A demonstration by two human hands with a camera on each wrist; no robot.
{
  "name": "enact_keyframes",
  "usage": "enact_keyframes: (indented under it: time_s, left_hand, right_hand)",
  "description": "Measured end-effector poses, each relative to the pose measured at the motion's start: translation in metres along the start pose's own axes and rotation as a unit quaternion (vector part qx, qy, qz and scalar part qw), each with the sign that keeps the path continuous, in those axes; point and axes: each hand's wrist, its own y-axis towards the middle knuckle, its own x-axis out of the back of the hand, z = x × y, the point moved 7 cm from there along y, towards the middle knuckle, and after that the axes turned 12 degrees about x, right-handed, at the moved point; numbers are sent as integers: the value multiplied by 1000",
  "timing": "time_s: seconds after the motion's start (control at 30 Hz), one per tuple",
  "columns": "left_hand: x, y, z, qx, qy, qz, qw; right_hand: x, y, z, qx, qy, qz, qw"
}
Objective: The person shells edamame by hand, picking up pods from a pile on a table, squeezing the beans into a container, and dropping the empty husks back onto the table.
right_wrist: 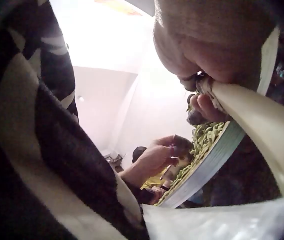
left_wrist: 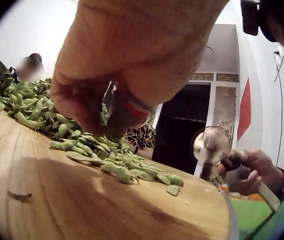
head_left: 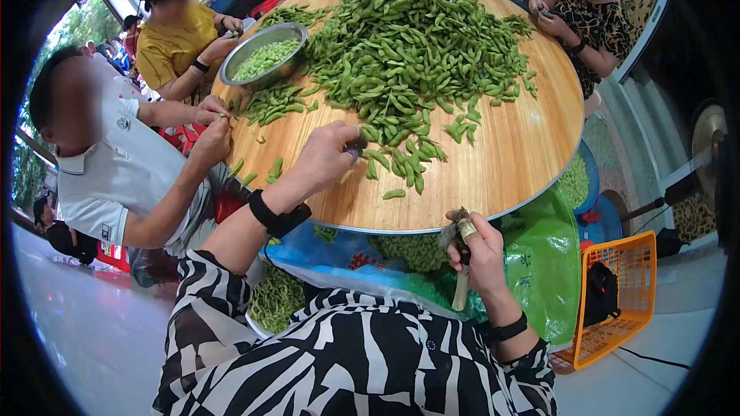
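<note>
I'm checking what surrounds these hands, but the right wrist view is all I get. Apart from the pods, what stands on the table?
Observer: A metal bowl of shelled beans, at the far left of the tabletop.

Operator: I see the right hand gripping a pale stick. What lies to its right, off the table?

Observer: In the head view, an orange crate with something black inside it.
</note>
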Motion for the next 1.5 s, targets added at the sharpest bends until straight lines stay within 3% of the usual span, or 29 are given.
enact_keyframes:
  time_s: [0.03, 0.1, 0.23, 0.33, 0.4, 0.5, 0.6, 0.7, 0.83, 0.9, 1.03, 1.07, 1.1, 1.13, 1.2, 1.3, 1.5]
  left_hand:
    - [-3, 0, 1, 1, 0, 0, 1000]
    - [-18, -2, -16, -130, 53, 5, 990]
    - [-31, 5, -18, -110, 110, 5, 988]
    - [-29, 8, -24, -150, 147, 1, 978]
    - [-34, 18, -17, -103, 155, 94, 978]
    - [-33, 18, -23, -93, 143, 114, 979]
    - [-34, 12, -25, -106, 112, 72, 985]
    - [-37, 8, -24, -141, 116, 84, 980]
    - [-39, 9, -15, -126, 133, 82, 980]
    - [-31, 5, -24, -153, 92, 9, 984]
    - [-20, -12, -52, -161, 33, -28, 986]
    - [-23, -16, -58, -78, -123, 60, 988]
    - [-32, -21, -62, 6, -273, 145, 951]
    - [-36, -27, -69, 3, -273, 149, 950]
    - [-54, -41, -77, 59, -455, 224, 860]
    - [-71, -48, -86, 63, -488, 220, 842]
    - [-82, -49, -90, 72, -513, 209, 829]
  right_hand:
    - [-1, 1, 1, 4, 1, 1, 1000]
    - [-3, 2, 1, 2, 0, 7, 1000]
    - [-3, 0, -3, -14, 7, 10, 1000]
    - [-2, -1, -4, -5, 33, 0, 999]
    - [-4, -1, -2, 0, 32, 0, 999]
    - [-6, 0, 1, 15, 30, 3, 999]
    - [-3, 0, -1, 19, 30, 13, 999]
    - [-6, 0, -1, 17, 19, 15, 1000]
    - [-7, 1, -4, 11, 1, 11, 1000]
    - [-9, 1, -3, 12, 2, 12, 1000]
    - [-9, 1, 7, 18, 1, 35, 999]
    - [-10, 0, 10, 15, -1, 33, 999]
    - [-13, 0, 13, 10, 39, 36, 999]
    - [-17, 1, 16, 6, 79, 37, 996]
    - [-22, 0, 18, -4, 90, 29, 996]
    - [-23, -3, 14, 5, 195, 19, 981]
    - [-21, -6, 18, 19, 215, 25, 976]
